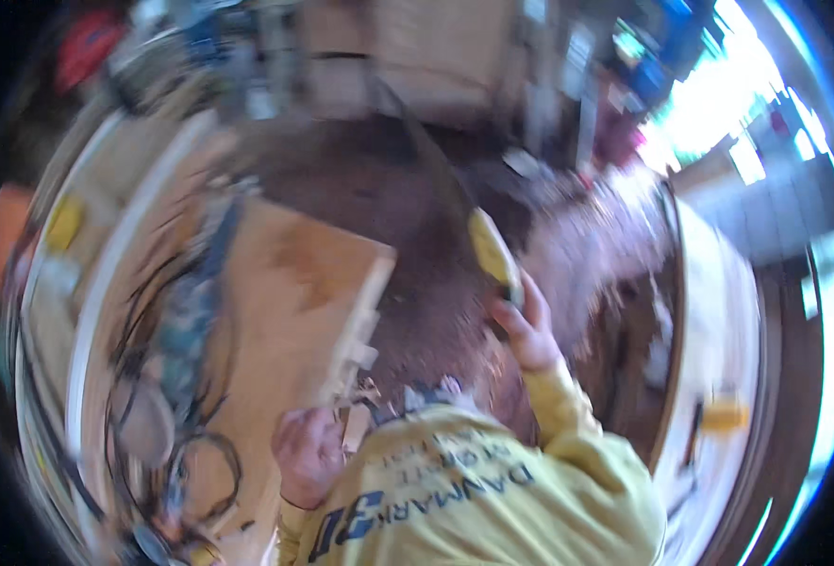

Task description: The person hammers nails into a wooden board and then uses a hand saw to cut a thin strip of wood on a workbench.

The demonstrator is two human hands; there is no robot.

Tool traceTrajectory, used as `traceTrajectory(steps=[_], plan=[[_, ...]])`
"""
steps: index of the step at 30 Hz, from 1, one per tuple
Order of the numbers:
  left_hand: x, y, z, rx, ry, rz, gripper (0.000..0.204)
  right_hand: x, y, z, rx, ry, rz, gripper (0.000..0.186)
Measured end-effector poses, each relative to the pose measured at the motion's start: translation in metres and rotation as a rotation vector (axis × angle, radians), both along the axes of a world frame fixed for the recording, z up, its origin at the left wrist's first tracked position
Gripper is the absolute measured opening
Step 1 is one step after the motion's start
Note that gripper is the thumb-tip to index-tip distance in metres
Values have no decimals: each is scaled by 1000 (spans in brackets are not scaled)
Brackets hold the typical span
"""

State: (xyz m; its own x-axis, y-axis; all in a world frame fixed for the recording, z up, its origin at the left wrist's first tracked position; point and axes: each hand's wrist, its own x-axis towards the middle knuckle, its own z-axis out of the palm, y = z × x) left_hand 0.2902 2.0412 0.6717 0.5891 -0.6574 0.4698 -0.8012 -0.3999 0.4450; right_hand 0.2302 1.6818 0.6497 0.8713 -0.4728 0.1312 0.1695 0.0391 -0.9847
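Observation:
A handsaw with a yellow handle is gripped in my right hand, out in front of me. Its long dark blade points away and slightly left, over the brown floor. My left hand is low and close to my body, beside the near edge of a wooden board. The fingers there look curled closed; blur hides what they hold, if anything. A pale strip of wood shows just right of that hand.
Tangled black cables and a blue-green tool or bundle lie left of the board. A long bench runs along the right, with a yellow tool on it. Pale debris covers the floor at right. Bright light enters far right.

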Motion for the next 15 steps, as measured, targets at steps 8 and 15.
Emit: traceTrajectory(steps=[8,15], plan=[[32,-221,-24,-123,56,-307,22,-100,-108,-129,318,253,-421,15],[42,-378,-41,-101,126,-605,24,-179,-143,-180,173,657,-797,21]])
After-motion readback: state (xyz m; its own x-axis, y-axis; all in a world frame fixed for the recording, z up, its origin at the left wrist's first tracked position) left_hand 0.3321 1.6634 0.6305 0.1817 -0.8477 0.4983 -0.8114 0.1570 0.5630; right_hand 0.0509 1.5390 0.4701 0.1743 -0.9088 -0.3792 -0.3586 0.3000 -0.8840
